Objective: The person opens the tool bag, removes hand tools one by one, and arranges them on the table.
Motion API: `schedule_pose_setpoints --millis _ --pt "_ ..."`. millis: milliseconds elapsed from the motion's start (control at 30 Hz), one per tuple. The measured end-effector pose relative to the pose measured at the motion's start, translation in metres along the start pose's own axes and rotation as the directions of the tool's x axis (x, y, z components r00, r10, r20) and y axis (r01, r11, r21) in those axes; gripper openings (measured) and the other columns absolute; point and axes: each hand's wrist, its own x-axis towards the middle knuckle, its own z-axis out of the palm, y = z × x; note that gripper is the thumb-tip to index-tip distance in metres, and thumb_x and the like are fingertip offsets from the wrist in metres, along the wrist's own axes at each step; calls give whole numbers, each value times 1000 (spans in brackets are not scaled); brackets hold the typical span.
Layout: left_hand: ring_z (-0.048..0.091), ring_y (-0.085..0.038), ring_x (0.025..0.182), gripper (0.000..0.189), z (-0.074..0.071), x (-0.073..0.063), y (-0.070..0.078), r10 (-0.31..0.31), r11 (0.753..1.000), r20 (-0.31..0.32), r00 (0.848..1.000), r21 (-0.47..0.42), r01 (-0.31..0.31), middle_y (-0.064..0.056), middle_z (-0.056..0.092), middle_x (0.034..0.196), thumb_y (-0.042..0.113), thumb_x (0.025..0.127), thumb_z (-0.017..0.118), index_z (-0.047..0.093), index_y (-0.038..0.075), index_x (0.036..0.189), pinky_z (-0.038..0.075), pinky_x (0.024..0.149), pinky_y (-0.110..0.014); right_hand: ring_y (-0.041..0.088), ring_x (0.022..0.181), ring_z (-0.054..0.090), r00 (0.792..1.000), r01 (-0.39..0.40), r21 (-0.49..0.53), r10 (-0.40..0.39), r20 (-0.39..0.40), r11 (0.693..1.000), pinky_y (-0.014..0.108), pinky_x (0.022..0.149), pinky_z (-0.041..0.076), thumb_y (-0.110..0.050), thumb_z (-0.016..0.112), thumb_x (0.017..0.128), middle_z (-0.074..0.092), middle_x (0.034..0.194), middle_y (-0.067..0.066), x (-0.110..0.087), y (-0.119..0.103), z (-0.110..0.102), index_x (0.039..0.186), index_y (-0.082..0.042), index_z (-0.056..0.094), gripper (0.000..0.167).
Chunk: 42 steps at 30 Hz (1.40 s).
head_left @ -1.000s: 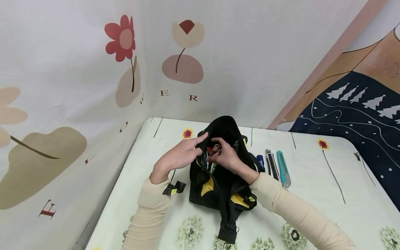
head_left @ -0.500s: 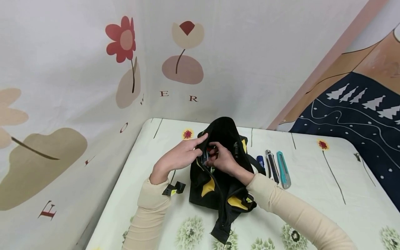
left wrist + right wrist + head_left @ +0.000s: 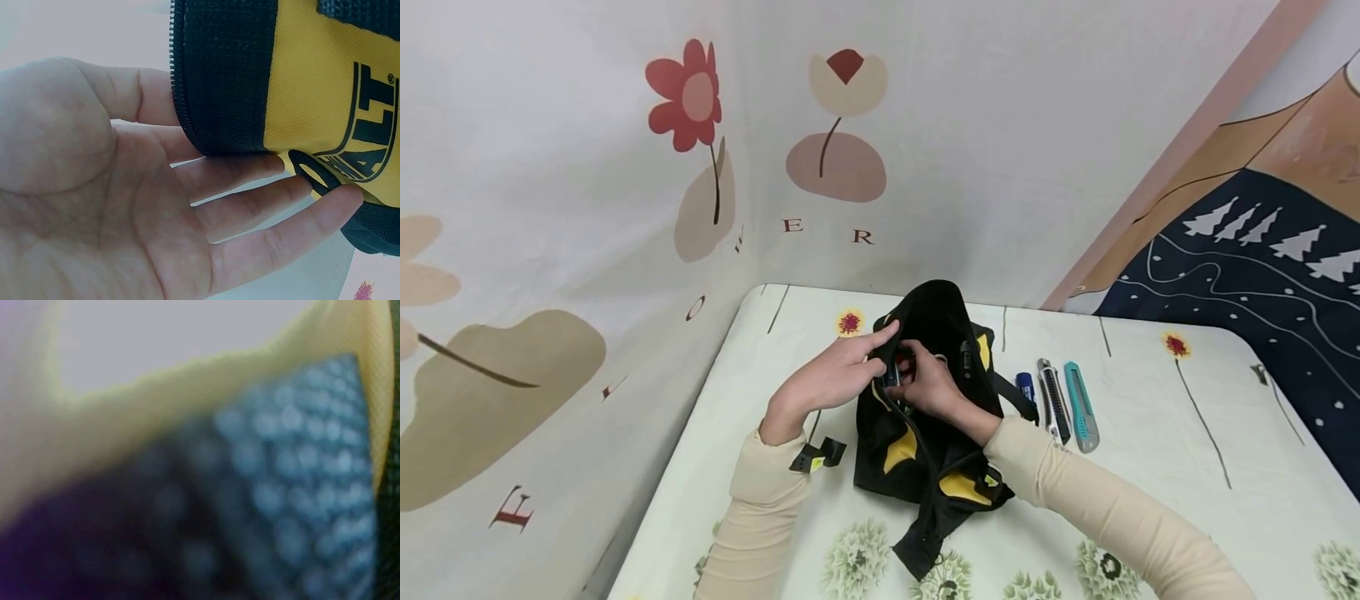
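A black and yellow tool bag [image 3: 887, 467] stands on the table with its zipped mouth spread. My left hand [image 3: 827, 379] pinches the bag's left rim; in the left wrist view the thumb goes behind the zipper edge [image 3: 178, 69] and the fingers lie along the yellow outside. Inside the mouth, my right hand [image 3: 931, 385] has its fingers bent at a dark bluish item [image 3: 892, 373] by the left wall, with a bit of red beside it. The fingertips are partly hidden, so a grip cannot be made out. Blurred dark mesh fabric [image 3: 300, 462] fills much of the right wrist view.
Right of the bag lie a blue-capped pen or marker [image 3: 1026, 385], a silver and black box cutter [image 3: 1054, 400] and a teal box cutter [image 3: 1081, 408]. Another dark item [image 3: 966, 358] sits against the bag's right inner wall. A fabric wall [image 3: 1000, 167] rises behind the table.
My right hand has shifted slightly left and deeper into the bag, covering more of the red item. The bag's front strap end has swung left. My left hand keeps its hold on the rim.
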Motion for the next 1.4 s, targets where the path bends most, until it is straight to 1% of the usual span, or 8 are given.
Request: schedule_pose_setpoints --millis 67,233,400,533,767,1100,1200,1400 --pt "25 -9 47 70 0 0 1 -2 1000 1 1000 0 2 10 33 57 11 109 42 26 13 177 27 50 -25 17 85 74 1000 -7 -17 7 -5 1000 32 77 61 -10 95 86 70 116 11 -1 -2 0 159 -1 49 87" --pt "26 -9 47 70 0 0 1 0 1000 5 1000 4 0 10 32 58 11 109 42 26 12 177 27 50 -25 14 83 74 999 -46 -24 46 2 999 31 77 61 -14 96 86 72 117 8 8 14 7 162 -7 49 89" --pt "25 -10 47 71 0 1 1 -5 1000 3 1000 3 5 10 32 57 12 109 42 26 14 178 27 50 -25 18 88 74 999 -35 -22 35 -3 999 32 76 62 -11 95 87 70 119 12 3 7 5 160 -8 51 86" --pt "25 -10 47 71 0 1 0 -9 1000 0 1000 7 9 10 31 57 13 109 43 27 14 178 27 50 -26 16 88 72 999 -52 -14 52 -11 999 32 75 61 -10 96 84 68 115 8 10 15 9 159 -11 54 86" --pt "26 -10 47 70 0 1 1 -4 1000 -1 1000 15 4 10 32 58 13 109 43 26 14 178 28 50 -25 14 87 69 1000 -10 -70 8 -26 998 35 80 59 -9 97 79 69 107 3 14 19 11 154 -16 60 85" --pt "26 -11 50 70 0 2 -1 -4 1000 7 1000 22 4 9 32 60 13 110 42 26 15 178 29 54 -26 14 83 70 1000 25 -133 -26 -4 991 37 79 57 -10 98 75 74 98 -2 19 30 6 155 -17 59 89" --pt "26 -11 50 70 0 2 -1 -9 1000 9 1000 19 9 9 32 61 14 110 41 26 15 178 30 55 -27 13 84 71 1000 20 -119 -19 11 993 37 80 58 -9 96 77 75 97 -3 20 30 4 156 -19 58 88" --pt "25 -12 51 69 -1 1 -1 -13 1000 9 1000 13 13 9 32 61 14 111 40 25 15 178 30 56 -28 17 88 74 999 -35 -5 35 32 999 39 82 61 -7 100 78 77 100 0 19 24 0 157 -17 58 90"
